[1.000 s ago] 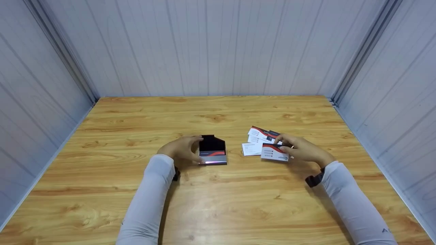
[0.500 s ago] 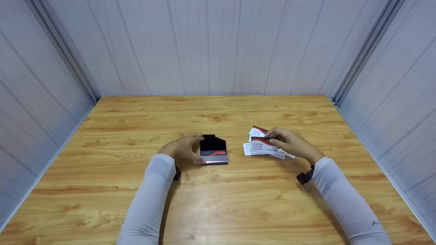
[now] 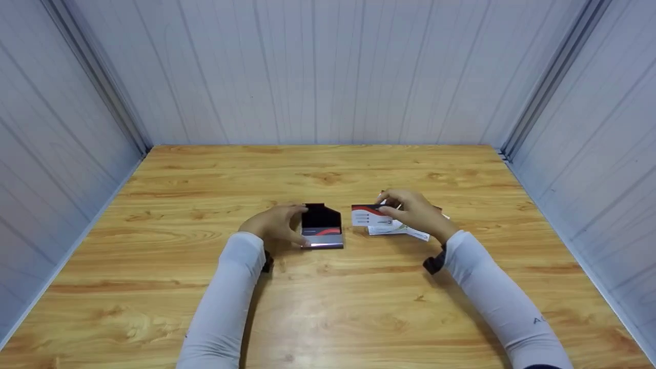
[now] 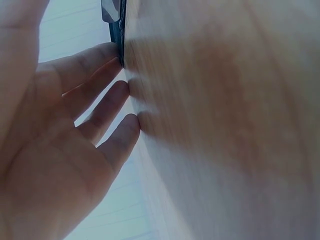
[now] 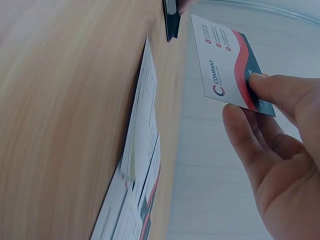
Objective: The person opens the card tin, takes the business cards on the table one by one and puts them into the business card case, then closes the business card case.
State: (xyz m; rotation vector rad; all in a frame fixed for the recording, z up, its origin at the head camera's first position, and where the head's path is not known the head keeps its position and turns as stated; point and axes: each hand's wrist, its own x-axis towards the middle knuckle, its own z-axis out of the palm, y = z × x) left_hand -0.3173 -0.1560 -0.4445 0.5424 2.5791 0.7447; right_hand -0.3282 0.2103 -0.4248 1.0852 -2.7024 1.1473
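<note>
Card, long edge sideways, is pinched in my right fingers; the open case lies left of them, nearer my left fingers, which grip its left edge.

A white rectangular business card with a wavy red-and-black band is hovering above the worktop, pinched in the right hand's grip. Partly beneath, similar printed cards are lying loosely overlapped. A black-and-silver card case is resting open in the left hand's grip, holding a dark-and-red card.
</note>
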